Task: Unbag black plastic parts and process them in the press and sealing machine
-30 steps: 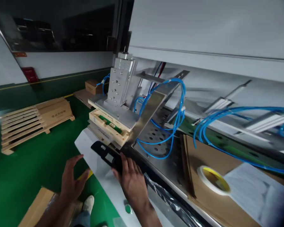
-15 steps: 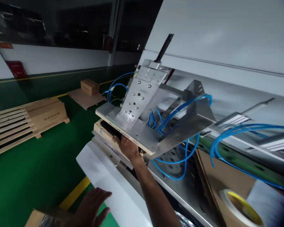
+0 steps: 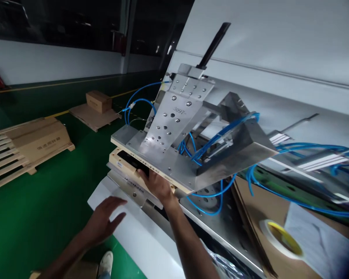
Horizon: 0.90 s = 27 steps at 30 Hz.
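Note:
A metal machine fixture (image 3: pixel 168 116) stands in front of me, its angled bracket engraved with numbers and mounted on a plate with a cream edge. Under that plate is a cream-coloured block (image 3: pixel 126 164) with a dark recess. My right hand (image 3: pixel 158 186) reaches into the gap between plate and block. Its thumb lies near the block's front edge, while the other fingertips are hidden inside, so I cannot see whether they grip anything. To the left, my left hand (image 3: pixel 106 219) hovers near the white machine panel (image 3: pixel 128 224), thumb and fingers apart, holding nothing.
Blue air hoses (image 3: pixel 227 135) loop around the fixture and off to the right. A tape roll (image 3: pixel 280 238) lies on cardboard beside a white sheet (image 3: pixel 317 240). Wooden pallets (image 3: pixel 31 170) and a cardboard box (image 3: pixel 99 101) sit on the green floor at left.
My left hand has risen toward the fixture from the bottom of the view. My right hand stays in the gap. The view has shifted slightly, and a shoe now shows below.

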{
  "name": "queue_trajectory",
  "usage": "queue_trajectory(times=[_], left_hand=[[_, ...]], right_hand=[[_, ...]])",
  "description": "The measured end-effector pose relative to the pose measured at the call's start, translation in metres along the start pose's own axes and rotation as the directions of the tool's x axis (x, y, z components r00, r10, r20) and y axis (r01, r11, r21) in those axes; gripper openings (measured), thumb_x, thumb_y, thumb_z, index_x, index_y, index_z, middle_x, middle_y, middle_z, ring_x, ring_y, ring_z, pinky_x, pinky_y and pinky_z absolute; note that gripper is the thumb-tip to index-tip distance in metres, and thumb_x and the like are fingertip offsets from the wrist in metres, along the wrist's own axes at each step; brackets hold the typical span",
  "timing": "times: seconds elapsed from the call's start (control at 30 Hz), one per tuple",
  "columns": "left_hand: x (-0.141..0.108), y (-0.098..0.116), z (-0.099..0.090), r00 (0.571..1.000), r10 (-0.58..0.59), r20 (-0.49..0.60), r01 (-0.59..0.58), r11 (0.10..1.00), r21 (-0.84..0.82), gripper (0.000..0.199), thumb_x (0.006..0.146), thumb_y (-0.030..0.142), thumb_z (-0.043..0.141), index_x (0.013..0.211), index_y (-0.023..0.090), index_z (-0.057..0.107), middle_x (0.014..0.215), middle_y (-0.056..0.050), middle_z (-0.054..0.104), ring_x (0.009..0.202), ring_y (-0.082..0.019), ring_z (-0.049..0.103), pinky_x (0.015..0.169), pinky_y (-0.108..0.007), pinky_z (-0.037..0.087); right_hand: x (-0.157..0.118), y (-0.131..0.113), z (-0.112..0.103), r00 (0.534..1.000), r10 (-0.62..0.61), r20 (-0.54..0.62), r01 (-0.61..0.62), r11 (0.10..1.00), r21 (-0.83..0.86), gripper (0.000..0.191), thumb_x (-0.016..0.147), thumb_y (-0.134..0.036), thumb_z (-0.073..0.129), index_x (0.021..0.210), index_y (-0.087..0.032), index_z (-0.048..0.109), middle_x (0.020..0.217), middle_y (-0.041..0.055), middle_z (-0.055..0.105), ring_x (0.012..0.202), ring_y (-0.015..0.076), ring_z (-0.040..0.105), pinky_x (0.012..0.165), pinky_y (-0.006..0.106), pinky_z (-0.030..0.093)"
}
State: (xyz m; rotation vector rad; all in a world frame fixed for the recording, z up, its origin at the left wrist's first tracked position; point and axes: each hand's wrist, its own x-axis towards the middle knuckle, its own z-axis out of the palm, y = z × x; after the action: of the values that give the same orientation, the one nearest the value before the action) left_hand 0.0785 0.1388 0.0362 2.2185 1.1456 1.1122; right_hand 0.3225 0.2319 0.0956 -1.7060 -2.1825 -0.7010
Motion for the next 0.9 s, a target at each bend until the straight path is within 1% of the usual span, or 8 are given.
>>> queue_trajectory(times=[0.17, 0.27, 0.4, 0.5, 0.6, 0.7, 0.77, 0.9], left_hand=[[0.078, -0.025, -0.009, 0.989, 0.111, -0.094, -0.084, 0.963, 0.255, 0.047, 0.107, 0.043, 0.052, 0.147, 0.019, 0.056, 0.150, -0.016, 0.062, 0.143, -0.030, 0.057, 0.116, -0.048, 0.053], [0.115, -0.041, -0.009, 0.984, 0.157, -0.079, -0.110, 0.901, 0.420, 0.053, 0.108, 0.045, 0.048, 0.150, 0.014, 0.053, 0.154, -0.020, 0.058, 0.147, -0.036, 0.051, 0.125, -0.058, 0.039], [0.121, -0.053, -0.013, 0.978, 0.185, -0.099, -0.122, 0.887, 0.446, 0.052, 0.108, 0.044, 0.048, 0.148, 0.012, 0.054, 0.146, -0.023, 0.062, 0.139, -0.038, 0.057, 0.126, -0.062, 0.033], [0.084, -0.052, -0.013, 0.944, 0.186, -0.273, -0.080, 0.931, 0.357, 0.047, 0.107, 0.041, 0.052, 0.142, 0.011, 0.056, 0.139, -0.022, 0.065, 0.136, -0.036, 0.058, 0.119, -0.057, 0.043], [0.018, -0.042, 0.001, 0.909, 0.157, -0.386, -0.055, 0.963, 0.263, 0.038, 0.105, 0.037, 0.056, 0.132, 0.010, 0.060, 0.120, -0.019, 0.069, 0.117, -0.033, 0.066, 0.104, -0.053, 0.055], [-0.057, -0.017, 0.029, 0.955, 0.136, -0.262, -0.086, 0.977, 0.193, 0.027, 0.101, 0.026, 0.061, 0.126, 0.015, 0.062, 0.112, -0.013, 0.069, 0.104, -0.031, 0.070, 0.089, -0.049, 0.061], [-0.099, 0.009, 0.052, 0.979, 0.181, -0.099, -0.166, 0.977, 0.135, 0.023, 0.100, 0.019, 0.059, 0.122, 0.021, 0.062, 0.113, -0.011, 0.071, 0.104, -0.029, 0.072, 0.088, -0.048, 0.063], [-0.145, 0.062, 0.096, 0.917, 0.370, 0.150, -0.377, 0.926, 0.022, 0.024, 0.101, 0.022, 0.051, 0.120, 0.023, 0.066, 0.123, -0.012, 0.075, 0.119, -0.028, 0.072, 0.099, -0.046, 0.062]], right_hand=[[-0.034, -0.023, -0.016, 0.978, 0.210, 0.019, -0.210, 0.977, 0.031, 0.053, 0.107, -0.051, 0.051, 0.139, -0.012, 0.064, 0.128, 0.0227, 0.073, 0.116, 0.0367, 0.067, 0.100, 0.052, 0.052], [-0.046, -0.034, -0.020, 0.977, 0.212, 0.034, -0.213, 0.976, 0.050, 0.056, 0.105, -0.049, 0.056, 0.146, -0.010, 0.059, 0.138, 0.0248, 0.068, 0.127, 0.0391, 0.060, 0.109, 0.058, 0.045], [-0.063, -0.051, -0.036, 0.972, 0.235, 0.007, -0.233, 0.962, 0.146, 0.051, 0.107, -0.043, 0.054, 0.147, -0.011, 0.057, 0.141, 0.0228, 0.066, 0.133, 0.0354, 0.056, 0.116, 0.057, 0.040], [-0.100, -0.078, -0.061, 0.963, 0.268, -0.016, -0.250, 0.915, 0.317, 0.039, 0.108, -0.035, 0.052, 0.141, -0.016, 0.060, 0.134, 0.0171, 0.069, 0.130, 0.0302, 0.058, 0.115, 0.052, 0.044], [-0.155, -0.109, -0.087, 0.986, 0.165, 0.028, -0.155, 0.835, 0.528, 0.031, 0.105, -0.027, 0.055, 0.134, -0.019, 0.062, 0.120, 0.0107, 0.074, 0.110, 0.0219, 0.067, 0.104, 0.042, 0.052], [-0.210, -0.126, -0.109, 0.993, 0.042, 0.112, -0.102, 0.784, 0.612, 0.023, 0.103, -0.022, 0.054, 0.123, -0.019, 0.064, 0.103, 0.0060, 0.076, 0.083, 0.0178, 0.068, 0.077, 0.035, 0.056], [-0.240, -0.126, -0.122, 0.981, 0.075, 0.181, -0.172, 0.768, 0.616, 0.020, 0.103, -0.022, 0.048, 0.113, -0.020, 0.066, 0.088, 0.0034, 0.074, 0.069, 0.0185, 0.065, 0.062, 0.035, 0.051], [-0.287, -0.103, -0.139, 0.940, 0.285, 0.185, -0.340, 0.762, 0.551, 0.024, 0.105, -0.020, 0.047, 0.116, -0.021, 0.068, 0.078, 0.0016, 0.071, 0.063, 0.0191, 0.064, 0.060, 0.034, 0.050]])
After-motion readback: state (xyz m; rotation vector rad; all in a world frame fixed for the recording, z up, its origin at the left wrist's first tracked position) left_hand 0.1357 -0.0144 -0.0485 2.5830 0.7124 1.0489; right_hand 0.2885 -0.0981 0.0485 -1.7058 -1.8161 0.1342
